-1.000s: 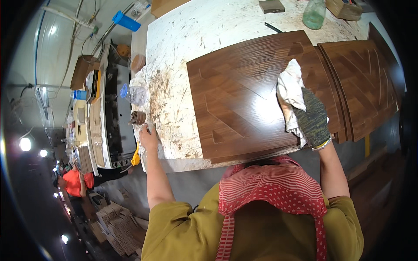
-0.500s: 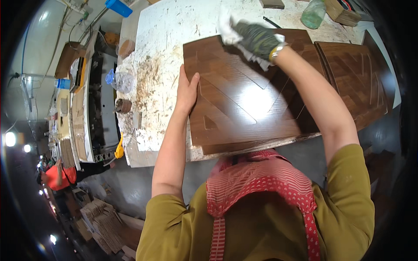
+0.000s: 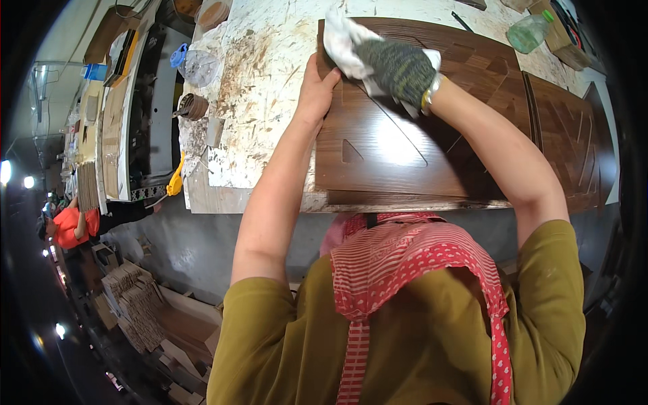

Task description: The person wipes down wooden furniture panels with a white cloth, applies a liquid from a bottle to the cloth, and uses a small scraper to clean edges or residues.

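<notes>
A dark brown wooden panel (image 3: 466, 138) with thin angled grooves lies flat on the worktable in front of me, glossy where light hits it. My left hand (image 3: 317, 91), bare, grips the panel's left edge, thumb uppermost and fingers along the side. On the upper left of the panel my right hand (image 3: 399, 71), in a dark knitted glove, is closed round a white cloth (image 3: 344, 44). Part of the cloth sticks out past the fingers toward the far left corner, and more shows beneath the wrist. A second grooved brown panel (image 3: 563, 128) lies against the right side.
The stained white worktable (image 3: 260, 88) carries a clear plastic bottle (image 3: 199, 67), a brown jar (image 3: 192, 106) and a yellow tool (image 3: 176, 177) at its left edge. A green bottle (image 3: 528, 34) and a dark pen (image 3: 462, 21) lie beyond the panel. A person in red (image 3: 71, 226) is far left.
My right hand has wiped the cloth leftward and nearer across the panel to its far left corner. My left hand keeps its hold on the edge. The whole view has shifted slightly.
</notes>
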